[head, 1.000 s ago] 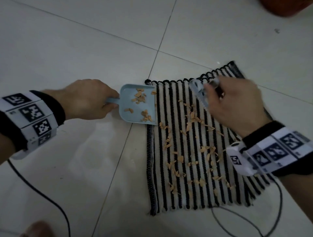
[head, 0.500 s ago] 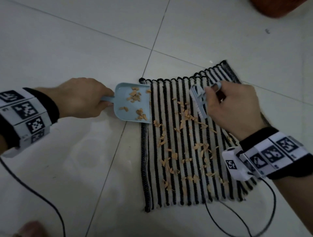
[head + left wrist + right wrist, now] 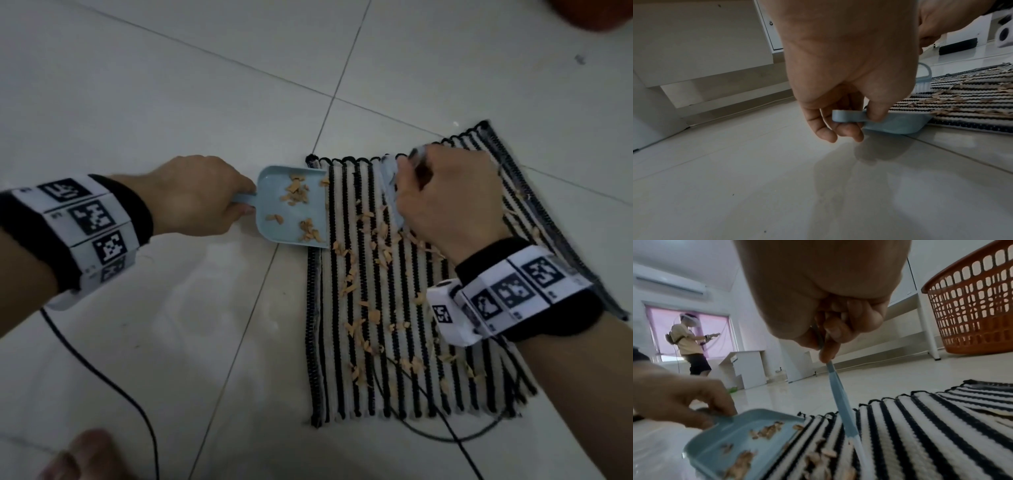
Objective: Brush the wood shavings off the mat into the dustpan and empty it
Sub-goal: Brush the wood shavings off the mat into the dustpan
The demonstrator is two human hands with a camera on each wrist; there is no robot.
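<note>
A black-and-white striped mat [image 3: 404,383] [image 3: 931,426] lies on the tiled floor, strewn with several tan wood shavings [image 3: 363,322]. My left hand [image 3: 198,195] [image 3: 849,123] grips the handle of a pale blue dustpan [image 3: 291,219] [image 3: 900,123] [image 3: 735,439], whose lip rests against the mat's left edge; shavings lie inside it. My right hand [image 3: 448,202] [image 3: 830,331] holds a small blue brush [image 3: 390,185] [image 3: 842,404] [image 3: 923,79] with its bristles down on the mat, just right of the dustpan, among shavings.
An orange laundry basket [image 3: 972,305] [image 3: 596,13] stands beyond the mat's far right. Black cables [image 3: 102,373] trail over the floor from both wrists. White furniture [image 3: 701,53] stands to the left. Another person [image 3: 690,344] stands far off by a window. A foot [image 3: 85,455] shows at the bottom left.
My right hand has swept the brush left and toward me across the mat's top, nearer the dustpan, pushing shavings toward its lip. The left hand keeps the dustpan in place.
</note>
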